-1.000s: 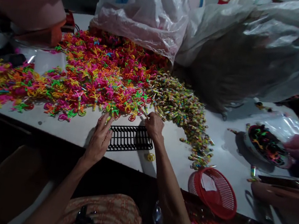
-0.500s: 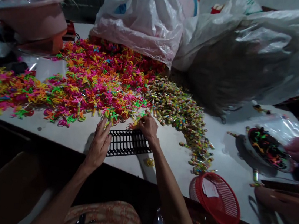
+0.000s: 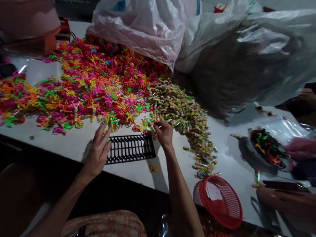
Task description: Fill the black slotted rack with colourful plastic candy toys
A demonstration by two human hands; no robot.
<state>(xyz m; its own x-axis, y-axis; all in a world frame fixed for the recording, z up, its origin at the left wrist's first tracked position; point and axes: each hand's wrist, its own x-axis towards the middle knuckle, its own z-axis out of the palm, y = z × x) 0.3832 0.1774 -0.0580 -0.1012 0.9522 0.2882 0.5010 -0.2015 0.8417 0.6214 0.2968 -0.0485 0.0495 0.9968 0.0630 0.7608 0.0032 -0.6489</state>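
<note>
A black slotted plastic tray (image 3: 131,149) lies flat near the front edge of the white table (image 3: 82,145). My left hand (image 3: 97,153) rests on its left end with the fingers stretched out and nothing in them. My right hand (image 3: 164,133) is just behind the tray's right end, fingers pinched at the edge of a heap of small yellow-green wrapped pieces (image 3: 183,116). What the fingertips pinch is too small to name. A wide pile of bright neon plastic bits (image 3: 86,84) spreads behind the tray and to the left.
Big clear and white plastic bags (image 3: 149,18) stand at the back. A red mesh basket (image 3: 219,201) sits at the front right, a bowl of neon bits (image 3: 269,149) farther right. Another person's arm (image 3: 296,202) lies at the right edge. A pink tub (image 3: 22,11) is at the back left.
My right hand has moved from the tray's right end back to the edge of the wrapped pieces. My left hand stays at the tray's left end. The view has shifted slightly.
</note>
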